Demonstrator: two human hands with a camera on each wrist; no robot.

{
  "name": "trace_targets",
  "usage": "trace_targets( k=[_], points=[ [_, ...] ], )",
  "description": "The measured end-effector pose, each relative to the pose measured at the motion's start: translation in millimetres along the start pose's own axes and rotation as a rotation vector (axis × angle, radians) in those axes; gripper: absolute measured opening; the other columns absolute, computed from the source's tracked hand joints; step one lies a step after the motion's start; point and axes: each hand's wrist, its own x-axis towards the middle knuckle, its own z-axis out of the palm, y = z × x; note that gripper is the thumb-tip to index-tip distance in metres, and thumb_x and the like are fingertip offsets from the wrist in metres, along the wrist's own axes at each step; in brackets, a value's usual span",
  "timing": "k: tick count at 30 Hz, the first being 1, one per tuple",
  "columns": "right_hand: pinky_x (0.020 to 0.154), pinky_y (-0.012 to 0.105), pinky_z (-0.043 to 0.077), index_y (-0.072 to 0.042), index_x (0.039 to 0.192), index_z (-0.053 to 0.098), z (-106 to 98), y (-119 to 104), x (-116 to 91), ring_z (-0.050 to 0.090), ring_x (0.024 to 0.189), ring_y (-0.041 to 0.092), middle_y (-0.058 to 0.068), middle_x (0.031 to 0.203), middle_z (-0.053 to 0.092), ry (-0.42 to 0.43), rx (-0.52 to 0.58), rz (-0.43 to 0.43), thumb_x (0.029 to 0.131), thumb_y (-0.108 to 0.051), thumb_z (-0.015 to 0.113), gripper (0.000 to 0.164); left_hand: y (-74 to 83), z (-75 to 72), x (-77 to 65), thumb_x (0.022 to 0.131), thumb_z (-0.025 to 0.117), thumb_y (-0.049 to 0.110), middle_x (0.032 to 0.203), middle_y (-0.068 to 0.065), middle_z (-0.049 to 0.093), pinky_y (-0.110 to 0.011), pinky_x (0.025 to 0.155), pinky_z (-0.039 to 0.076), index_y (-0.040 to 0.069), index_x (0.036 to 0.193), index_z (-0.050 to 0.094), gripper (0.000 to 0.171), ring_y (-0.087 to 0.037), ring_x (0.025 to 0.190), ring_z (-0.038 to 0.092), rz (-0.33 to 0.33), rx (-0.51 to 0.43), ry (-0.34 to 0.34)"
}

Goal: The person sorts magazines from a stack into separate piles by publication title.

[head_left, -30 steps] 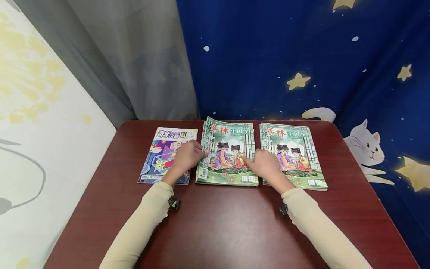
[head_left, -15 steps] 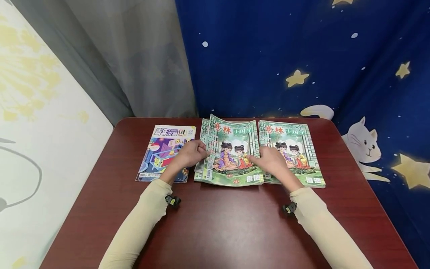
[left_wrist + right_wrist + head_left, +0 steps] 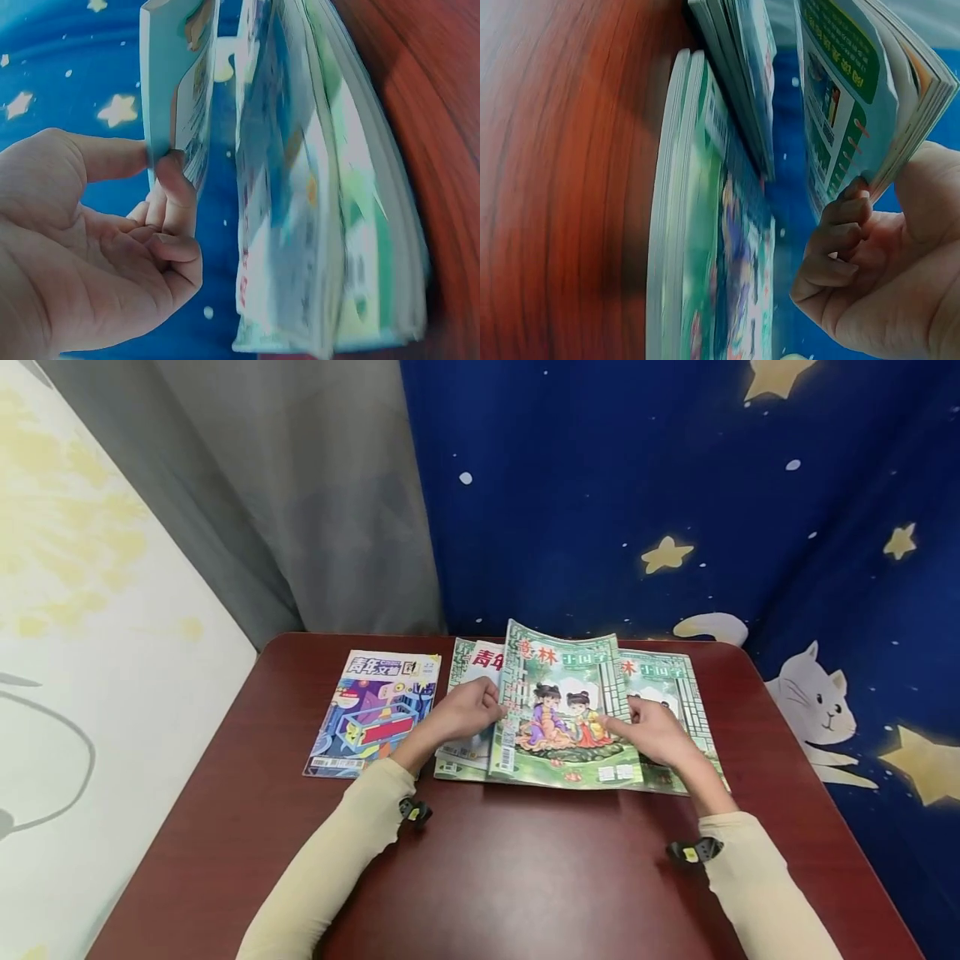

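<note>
Star-patterned blue cloth hangs behind a red-brown bench (image 3: 525,877). At left lies a purple magazine (image 3: 372,714); left hand (image 3: 465,712) and right hand (image 3: 654,732) each pinch an edge of the green magazine (image 3: 566,714), lifted above the middle stack (image 3: 468,710).

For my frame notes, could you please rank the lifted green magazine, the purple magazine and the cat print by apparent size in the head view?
1. Green magazine, nearest the camera.
2. Purple magazine.
3. Cat print; it sits farther back, so true size is unsure.
</note>
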Motion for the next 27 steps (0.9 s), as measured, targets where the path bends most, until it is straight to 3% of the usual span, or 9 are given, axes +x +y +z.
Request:
trace_targets(
  k=[6, 9, 13, 15, 19, 24, 27],
  points=[
    [0.057, 0.033, 0.032, -0.011, 0.078, 0.036, -15.0, 21.5, -6.7, 0.030, 0.062, 0.017, -0.001, 0.067, 0.030, 0.011, 0.033, 0.022, 0.099, -0.055, 0.070, 0.059, 18.4, 18.7, 21.6, 0.104, 0.065, 0.028, 0.088, -0.001, 0.065, -0.031, 0.078, 0.046, 0.010, 0.101, 0.057, 0.019, -0.015, 0.076, 0.055, 0.020, 0.057, -0.041],
    [0.058, 0.033, 0.033, -0.009, 0.080, 0.039, -21.6, 29.8, -10.5, 0.032, 0.063, 0.018, 0.000, 0.067, 0.033, 0.031, 0.019, 0.037, 0.099, -0.053, 0.069, 0.057, 25.4, 29.1, 31.8, 0.105, 0.064, 0.027, 0.072, 0.003, 0.057, -0.030, 0.072, 0.043, 0.011, 0.093, 0.054, 0.023, -0.014, 0.064, 0.047, 0.031, 0.074, -0.054],
    [0.058, 0.032, 0.032, -0.009, 0.082, 0.041, -27.1, 45.5, -16.1, 0.035, 0.064, 0.018, 0.001, 0.069, 0.036, 0.105, -0.010, 0.038, 0.100, -0.051, 0.069, 0.054, 35.3, 45.1, 42.8, 0.105, 0.064, 0.026, 0.065, 0.005, 0.045, -0.028, 0.066, 0.039, 0.014, 0.084, 0.049, 0.028, -0.013, 0.058, 0.040, 0.046, 0.082, -0.068],
    [0.057, 0.032, 0.031, -0.009, 0.081, 0.039, -27.7, 55.5, -17.9, 0.035, 0.063, 0.017, 0.001, 0.068, 0.035, 0.162, -0.017, 0.033, 0.100, -0.050, 0.070, 0.055, 40.1, 53.7, 46.6, 0.105, 0.064, 0.026, 0.072, 0.004, 0.049, -0.028, 0.066, 0.039, 0.014, 0.085, 0.050, 0.028, -0.013, 0.062, 0.043, 0.048, 0.107, -0.066],
    [0.057, 0.030, 0.032, -0.009, 0.084, 0.040, -29.2, 72.5, -15.8, 0.041, 0.065, 0.015, -0.001, 0.070, 0.039, 0.245, -0.001, 0.030, 0.100, -0.049, 0.071, 0.053, 49.0, 67.8, 56.0, 0.106, 0.064, 0.030, 0.078, 0.003, 0.050, -0.027, 0.060, 0.037, 0.016, 0.086, 0.050, 0.029, -0.013, 0.062, 0.043, 0.022, 0.213, -0.065],
    [0.058, 0.030, 0.033, -0.009, 0.089, 0.041, -35.5, 89.9, -17.6, 0.044, 0.067, 0.016, 0.000, 0.072, 0.041, 0.274, -0.018, 0.069, 0.100, -0.051, 0.070, 0.053, 62.7, 81.2, 69.3, 0.107, 0.062, 0.036, 0.061, 0.006, 0.034, -0.026, 0.049, 0.026, 0.017, 0.076, 0.046, 0.039, -0.011, 0.050, 0.028, -0.011, 0.282, -0.122],
    [0.059, 0.031, 0.032, -0.009, 0.089, 0.040, -39.5, 97.7, -20.0, 0.041, 0.067, 0.018, 0.001, 0.073, 0.039, 0.289, -0.048, 0.082, 0.100, -0.051, 0.070, 0.053, 69.3, 86.9, 74.2, 0.108, 0.060, 0.036, 0.056, 0.007, 0.030, -0.027, 0.047, 0.025, 0.018, 0.078, 0.046, 0.037, -0.010, 0.047, 0.025, -0.010, 0.291, -0.150]
  ],
)
